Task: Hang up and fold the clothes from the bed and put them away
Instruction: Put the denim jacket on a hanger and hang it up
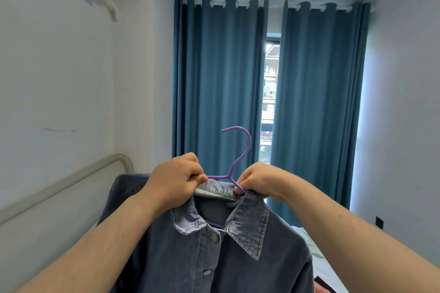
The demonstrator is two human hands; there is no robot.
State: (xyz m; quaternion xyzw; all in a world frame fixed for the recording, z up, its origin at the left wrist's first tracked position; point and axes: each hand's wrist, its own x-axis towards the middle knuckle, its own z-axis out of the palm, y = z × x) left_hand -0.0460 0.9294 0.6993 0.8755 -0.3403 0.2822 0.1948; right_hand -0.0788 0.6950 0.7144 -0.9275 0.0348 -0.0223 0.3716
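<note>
Pinching collar (214, 189) + hanger (228, 175): left hand (176, 179) & right hand (260, 181), 1 each side of its neck. Jacket (214, 259) hangs below grip. Step: seating jacket on hanger, prob. nearly done; next needs 1 hand on hook (250, 141) above.

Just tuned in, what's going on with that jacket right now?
A person holds a denim jacket up in front of the teal curtains. The left hand grips the collar and the purple hanger on one side; the right hand pinches them on the other. The hanger's arms sit inside the collar and its hook stands free above, not yet hung on anything.
</note>
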